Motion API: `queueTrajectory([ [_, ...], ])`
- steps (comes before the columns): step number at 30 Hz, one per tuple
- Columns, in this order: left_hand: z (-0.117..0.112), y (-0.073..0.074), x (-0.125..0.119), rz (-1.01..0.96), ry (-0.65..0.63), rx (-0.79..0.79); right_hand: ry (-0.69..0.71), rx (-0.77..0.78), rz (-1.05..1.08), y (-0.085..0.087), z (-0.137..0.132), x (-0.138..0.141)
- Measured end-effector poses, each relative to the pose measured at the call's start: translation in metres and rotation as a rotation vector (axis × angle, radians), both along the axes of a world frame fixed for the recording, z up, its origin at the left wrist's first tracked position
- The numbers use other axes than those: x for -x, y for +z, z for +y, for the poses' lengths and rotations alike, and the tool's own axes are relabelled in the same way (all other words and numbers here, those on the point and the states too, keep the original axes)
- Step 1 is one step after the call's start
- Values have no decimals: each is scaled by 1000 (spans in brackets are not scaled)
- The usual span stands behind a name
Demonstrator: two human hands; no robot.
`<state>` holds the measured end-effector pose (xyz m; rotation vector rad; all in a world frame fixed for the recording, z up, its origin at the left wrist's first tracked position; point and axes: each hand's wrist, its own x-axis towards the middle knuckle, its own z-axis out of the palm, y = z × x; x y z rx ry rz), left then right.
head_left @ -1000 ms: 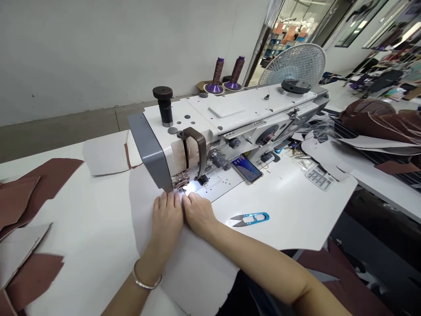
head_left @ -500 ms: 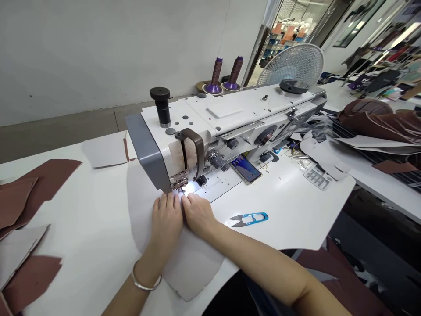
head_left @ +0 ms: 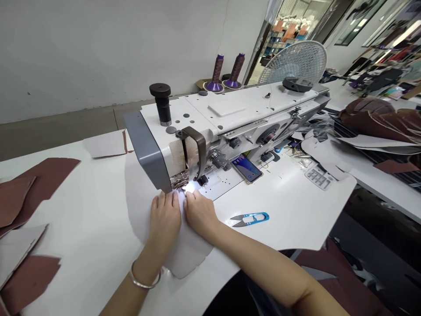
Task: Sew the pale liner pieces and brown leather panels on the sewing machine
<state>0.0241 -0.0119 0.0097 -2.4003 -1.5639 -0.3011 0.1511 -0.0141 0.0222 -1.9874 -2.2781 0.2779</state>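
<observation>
A pale grey fabric panel (head_left: 188, 252) lies under the needle end of a white sewing machine (head_left: 197, 109). My left hand (head_left: 166, 219), with a silver bangle at its wrist, rests on the panel with fingers laid out toward the lit presser foot (head_left: 182, 189). Just to the right, my right hand (head_left: 201, 214) has its fingers curled and pressed together on the panel's edge near the foot. The fingertips of both hands are close to the needle area, and the needle itself is hard to make out. Blue-handled thread snips (head_left: 251, 218) lie to the right of my right hand.
Brown and grey cut pieces (head_left: 42, 184) lie at the left. A phone (head_left: 246, 168) is by the machine bed, with a presser foot pack (head_left: 318, 177) farther right. Behind stand two thread cones (head_left: 215, 77) and a fan (head_left: 297, 61). Brown panels (head_left: 384, 118) are piled at the right.
The grey panel has moved forward under the machine, so less of it shows at the near end. My hands stay near the foot, now slightly farther apart.
</observation>
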Motion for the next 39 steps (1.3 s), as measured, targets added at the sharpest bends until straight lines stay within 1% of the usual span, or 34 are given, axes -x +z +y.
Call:
queueTrajectory([
  [3, 4, -3, 4, -12, -7, -2, -25, 26, 52, 2, 0, -2],
  [5, 6, -6, 6, -33, -27, -22, -31, 18, 88, 1, 0, -3],
  [7, 5, -10, 7, -73, -70, -71, -36, 1, 116, -1, 0, -5],
  [9, 2, -14, 7, -133, -140, -120, -35, -5, 113, -4, -1, -5],
  [12, -3, -16, 5, -207, -215, -107, -22, -16, 41, -6, -3, -6],
  [17, -6, -12, 4, -239, -188, -40, 90, -131, -74, -7, -7, -6],
  [21, -4, -11, 4, -237, -167, 2, 136, -193, -89, -9, -7, -6],
  [26, -3, -14, 5, -222, -163, -3, 138, -187, -78, -8, -6, -5],
  [30, -5, -15, 4, -264, -163, -10, 140, -171, -76, -7, -6, -5],
  [35, -6, -12, 1, -301, -112, 25, 148, -158, -79, -8, -7, -6],
  [39, -6, -9, -1, -313, -97, 68, 156, -135, -86, -7, -6, -4],
])
